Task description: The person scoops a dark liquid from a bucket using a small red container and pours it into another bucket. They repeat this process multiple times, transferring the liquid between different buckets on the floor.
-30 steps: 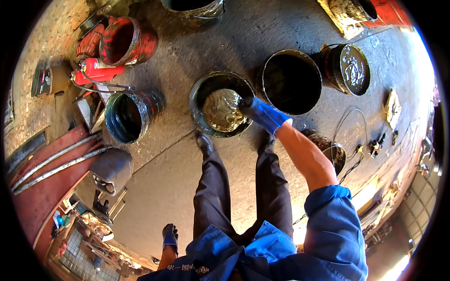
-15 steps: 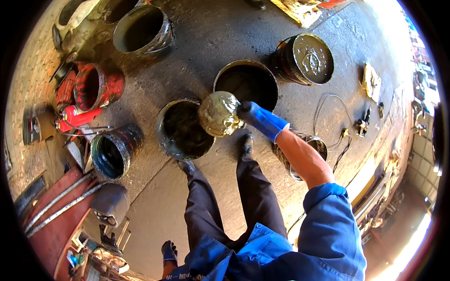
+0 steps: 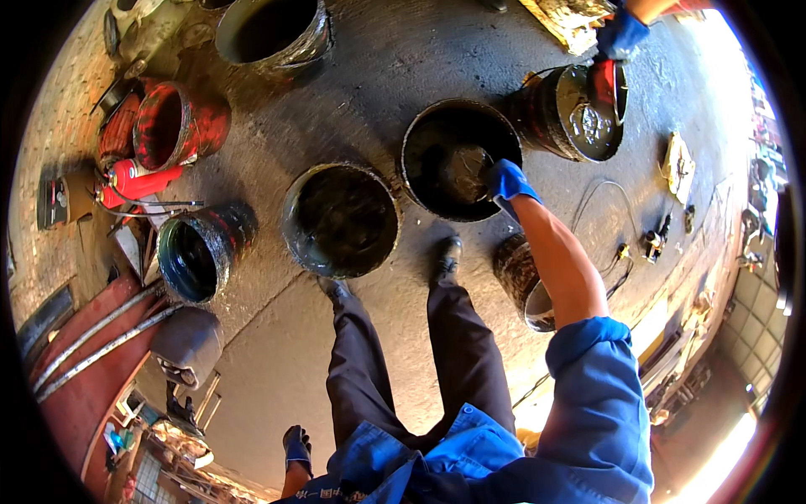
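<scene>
My right hand (image 3: 507, 181), in a blue glove, is closed at the rim of a dark round bucket (image 3: 409, 181). It grips a round scoop (image 3: 464, 175), whose wet, muddy-looking bowl is down inside that bucket; its handle is hidden by my fingers. To the left stands another open bucket (image 3: 290, 227) with dark, thick liquid in it, just beyond my shoes. My left hand (image 3: 297, 445), also gloved, hangs low beside my left leg with its fingers apart and nothing visible in it.
Another person's gloved hand (image 3: 622, 35) holds a red container (image 3: 602, 81) over a liquid-filled bucket (image 3: 546, 109). A smaller bucket (image 3: 514, 269) stands below my right forearm. On the left are a fire extinguisher (image 3: 138, 185), a red bucket (image 3: 206, 122) and a dark bucket (image 3: 233, 239).
My right hand has moved the scoop from above the left bucket rightward and down into the dark bucket. Another person's hand with a red container has appeared at upper right.
</scene>
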`<state>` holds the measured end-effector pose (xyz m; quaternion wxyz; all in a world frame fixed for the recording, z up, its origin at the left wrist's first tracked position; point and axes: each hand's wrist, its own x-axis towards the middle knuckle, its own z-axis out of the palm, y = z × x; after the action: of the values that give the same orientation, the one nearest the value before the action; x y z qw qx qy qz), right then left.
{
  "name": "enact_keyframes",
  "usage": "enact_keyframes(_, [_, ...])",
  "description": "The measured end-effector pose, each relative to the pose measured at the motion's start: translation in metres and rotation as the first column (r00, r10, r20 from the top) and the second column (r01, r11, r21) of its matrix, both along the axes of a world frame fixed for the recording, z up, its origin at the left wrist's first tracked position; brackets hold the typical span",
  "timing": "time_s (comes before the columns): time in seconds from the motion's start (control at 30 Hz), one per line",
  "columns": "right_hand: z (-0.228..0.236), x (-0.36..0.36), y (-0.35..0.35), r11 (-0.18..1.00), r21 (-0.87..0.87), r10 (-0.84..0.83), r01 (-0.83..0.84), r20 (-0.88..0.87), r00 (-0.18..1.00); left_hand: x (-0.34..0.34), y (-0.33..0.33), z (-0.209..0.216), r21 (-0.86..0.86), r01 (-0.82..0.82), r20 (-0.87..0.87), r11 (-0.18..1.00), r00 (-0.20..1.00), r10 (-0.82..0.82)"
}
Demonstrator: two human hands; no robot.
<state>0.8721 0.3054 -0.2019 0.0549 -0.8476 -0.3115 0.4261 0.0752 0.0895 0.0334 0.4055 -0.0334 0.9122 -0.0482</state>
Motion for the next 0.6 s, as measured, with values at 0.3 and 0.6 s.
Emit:
enact_keyframes(0.3, [0.066,-0.083,0.091,0.765,-0.566,0.501,-0.306,0.225,0.836,-0.041,-0.048,0.014,0.002,-0.136,-0.018,0.991,0.991,0.136])
enact_keyframes(0.6, [0.071,-0.103,0.099,0.803,-0.458,0.559,-0.381,0.358,0.748,-0.051,-0.088,0.002,0.013,-0.237,0.018,0.971,0.971,0.237])
